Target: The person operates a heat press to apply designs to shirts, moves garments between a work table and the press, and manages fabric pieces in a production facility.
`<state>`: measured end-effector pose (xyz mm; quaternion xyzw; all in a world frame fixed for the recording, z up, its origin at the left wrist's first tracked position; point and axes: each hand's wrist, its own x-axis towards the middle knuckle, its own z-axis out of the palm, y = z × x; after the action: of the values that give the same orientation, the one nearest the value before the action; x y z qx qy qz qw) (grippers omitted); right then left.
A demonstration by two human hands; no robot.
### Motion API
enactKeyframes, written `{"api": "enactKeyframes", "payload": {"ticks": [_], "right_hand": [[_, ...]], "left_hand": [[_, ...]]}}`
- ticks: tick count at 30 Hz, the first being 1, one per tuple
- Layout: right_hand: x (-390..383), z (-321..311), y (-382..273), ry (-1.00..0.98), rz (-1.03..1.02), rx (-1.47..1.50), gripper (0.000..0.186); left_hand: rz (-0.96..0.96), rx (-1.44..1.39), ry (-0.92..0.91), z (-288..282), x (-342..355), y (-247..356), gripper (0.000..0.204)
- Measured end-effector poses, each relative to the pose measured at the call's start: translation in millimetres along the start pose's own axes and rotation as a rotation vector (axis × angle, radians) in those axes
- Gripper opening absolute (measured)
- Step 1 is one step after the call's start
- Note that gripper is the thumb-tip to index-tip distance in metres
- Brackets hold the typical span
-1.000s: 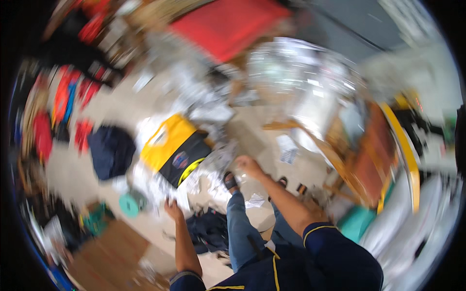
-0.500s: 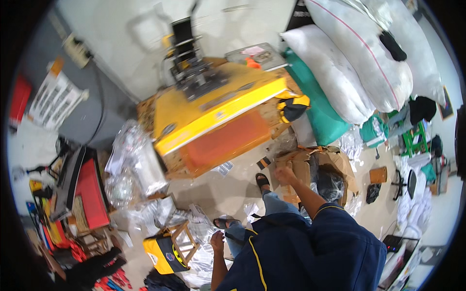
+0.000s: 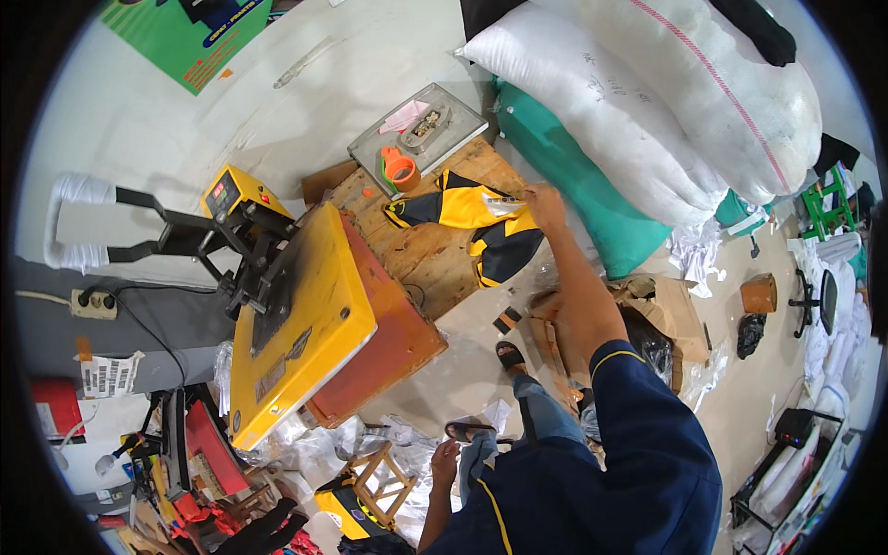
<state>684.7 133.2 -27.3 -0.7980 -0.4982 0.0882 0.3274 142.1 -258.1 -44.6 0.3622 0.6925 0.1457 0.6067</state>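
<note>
My right hand reaches out over the wooden tabletop. Its fingers pinch the edge of a yellow-and-black garment with a small silvery patch, crumpled on the boards. Down by my left leg hangs my left hand, its fingers curled inward with nothing visible in them. Left of the garment stands a heat press with a tilted yellow top plate, a reddish-orange base and a wrapped handle. An orange tape holder sits just behind the garment.
A grey metal tray lies at the table's back. Large white sacks and a green sack crowd the right side. Cardboard boxes stand by my right leg. Plastic wrapping and a small wooden stool are at lower left.
My view has shifted, and the heat press now appears farther left. My right hand has gone from above the cardboard box to the table and grips the garment. My left hand stays low.
</note>
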Motion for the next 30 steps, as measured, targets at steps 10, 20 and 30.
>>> {"api": "enactKeyframes", "payload": {"ticks": [10,20,30], "right_hand": [[20,12,-32,-0.348,0.130,-0.201,0.024],[26,27,5,-0.323,0.089,-0.003,0.022],[13,-4,5,-0.328,0.024,0.071,0.021]], "left_hand": [[0.018,0.082,-0.090,11,0,88,0.038],[0.362,0.266,-0.411,85,62,275,0.039],[0.982,0.713,0.154,168,283,465,0.039]]}}
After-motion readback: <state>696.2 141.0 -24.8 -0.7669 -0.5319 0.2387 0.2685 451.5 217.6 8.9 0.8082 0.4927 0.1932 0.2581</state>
